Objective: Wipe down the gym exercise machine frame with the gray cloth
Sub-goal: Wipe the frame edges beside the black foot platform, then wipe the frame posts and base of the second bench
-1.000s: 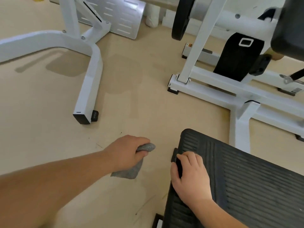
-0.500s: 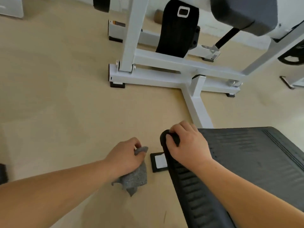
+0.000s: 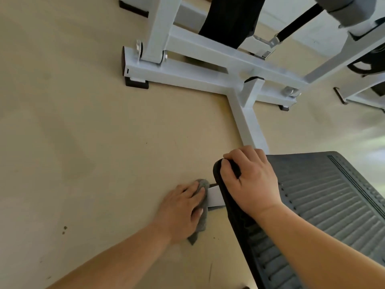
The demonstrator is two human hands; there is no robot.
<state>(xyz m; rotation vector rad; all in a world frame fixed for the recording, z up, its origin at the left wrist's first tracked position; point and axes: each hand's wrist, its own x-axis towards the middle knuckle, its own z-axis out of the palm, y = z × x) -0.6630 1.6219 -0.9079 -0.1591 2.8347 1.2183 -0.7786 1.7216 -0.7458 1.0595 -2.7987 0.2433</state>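
The white machine frame (image 3: 210, 78) stands on the tan floor, with one bar (image 3: 248, 126) running toward me under a black ribbed footplate (image 3: 325, 197). My right hand (image 3: 250, 180) grips the footplate's near-left corner, fingers curled over its edge. My left hand (image 3: 183, 209) presses the gray cloth (image 3: 203, 224) against the white end of the frame bar (image 3: 214, 197) that sticks out from under the footplate. Most of the cloth is hidden under the hand; a tail hangs down onto the floor.
A black pad (image 3: 229, 19) and a strap with a metal clip (image 3: 273, 41) hang in the frame at the top. Black rubber feet (image 3: 136, 84) sit under the frame ends. Another white frame part (image 3: 362, 94) lies at the right edge. Small dark specks (image 3: 64, 229) mark the floor.
My view has moved closer and to the right. My left hand has carried the cloth from the floor onto the white bar end. My right hand stays on the footplate corner.
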